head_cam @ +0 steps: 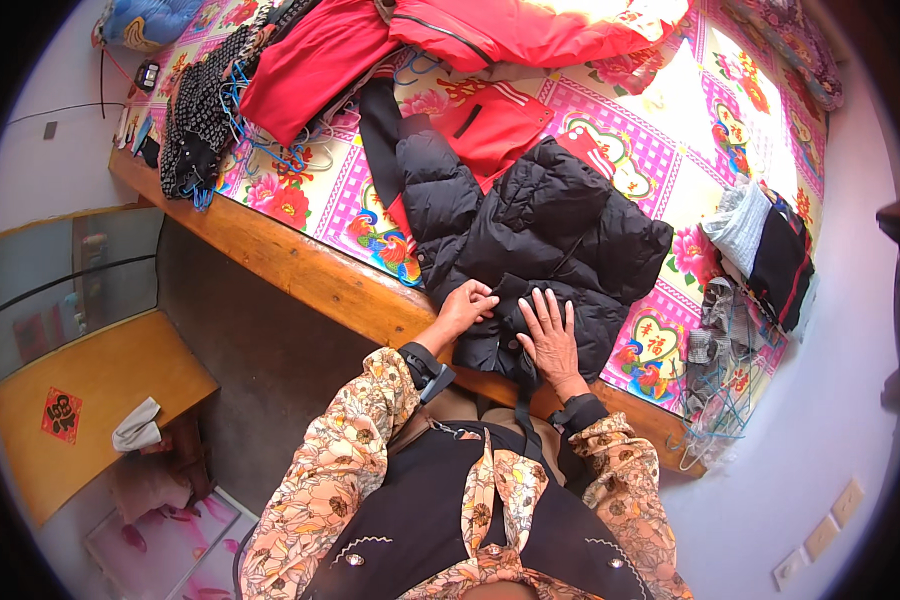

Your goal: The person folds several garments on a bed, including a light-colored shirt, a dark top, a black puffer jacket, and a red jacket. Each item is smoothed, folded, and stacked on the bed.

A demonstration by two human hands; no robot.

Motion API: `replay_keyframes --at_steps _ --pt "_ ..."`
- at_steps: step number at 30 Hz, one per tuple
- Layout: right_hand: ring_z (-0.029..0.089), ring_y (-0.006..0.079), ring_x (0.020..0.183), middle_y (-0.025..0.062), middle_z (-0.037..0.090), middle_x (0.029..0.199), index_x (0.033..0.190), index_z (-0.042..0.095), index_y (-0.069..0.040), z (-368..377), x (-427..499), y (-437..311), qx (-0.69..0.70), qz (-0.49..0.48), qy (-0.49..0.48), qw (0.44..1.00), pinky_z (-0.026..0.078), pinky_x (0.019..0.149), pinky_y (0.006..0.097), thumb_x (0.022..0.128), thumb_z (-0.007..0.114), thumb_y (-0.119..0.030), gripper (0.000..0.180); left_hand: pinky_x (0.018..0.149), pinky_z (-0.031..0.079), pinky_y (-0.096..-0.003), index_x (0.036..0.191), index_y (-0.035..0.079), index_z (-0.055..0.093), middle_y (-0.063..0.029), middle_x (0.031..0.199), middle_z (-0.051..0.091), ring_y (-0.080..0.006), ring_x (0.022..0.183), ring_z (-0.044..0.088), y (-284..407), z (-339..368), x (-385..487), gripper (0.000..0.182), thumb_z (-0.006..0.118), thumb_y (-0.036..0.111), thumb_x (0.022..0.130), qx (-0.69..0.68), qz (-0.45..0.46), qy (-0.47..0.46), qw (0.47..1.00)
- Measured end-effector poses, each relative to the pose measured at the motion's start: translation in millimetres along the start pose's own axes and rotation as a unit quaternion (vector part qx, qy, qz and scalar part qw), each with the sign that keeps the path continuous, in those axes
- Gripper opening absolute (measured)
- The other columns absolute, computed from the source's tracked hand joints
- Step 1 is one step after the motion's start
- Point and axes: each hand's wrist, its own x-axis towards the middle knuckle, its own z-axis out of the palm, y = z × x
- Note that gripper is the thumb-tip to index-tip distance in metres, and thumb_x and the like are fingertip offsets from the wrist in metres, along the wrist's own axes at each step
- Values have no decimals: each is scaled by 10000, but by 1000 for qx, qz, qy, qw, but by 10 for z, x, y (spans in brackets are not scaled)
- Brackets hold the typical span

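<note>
A black puffer jacket [540, 217] lies bunched and partly folded at the near edge of the bed, over a red and black garment [499, 124]. My left hand [466, 311] is at the jacket's near left part, its fingers curled in and their tips pinching the dark fabric. Flat on the jacket, just to the right, rests my right hand [551, 337], fingers spread and nothing in its grasp. A dark strap [523, 412] hangs down between my wrists in front of my body.
The bed's wooden edge [285, 255] runs before me under a patterned sheet [652, 120]. Red clothing [322, 67], a dark patterned garment [202, 112] and blue hangers [289, 154] lie left. Folded clothes [765, 255] and more hangers [720, 397] are at right, beside the wall.
</note>
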Motion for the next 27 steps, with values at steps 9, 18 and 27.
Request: replay_keyframes --at_steps 9,18,27 --pt "217 313 1532 99 263 1652 1568 355 -205 -15 59 -81 2 18 -30 999 156 1224 555 940 630 -378 708 902 525 -368 1284 -1 561 -158 1112 677 -253 1010 659 442 -1202 1119 750 855 471 781 77 63 293 951" --pt "222 308 1530 100 276 1645 1562 360 -219 -126 130 -79 -4 12 -55 998 165 1223 559 937 634 -386 702 922 568 -427 1435 -40 445 -211 1286 618 -304 1101 661 577 -1484 1450 825 871 143 753 -300 -88 107 944" --pt "237 306 1523 98 297 1635 1545 393 -207 -137 118 -83 16 0 -45 999 165 1224 551 953 612 -381 654 1021 481 -349 1348 -15 539 -120 1276 629 -237 1131 620 738 -1383 308 510 742 59 885 -315 186 329 871"
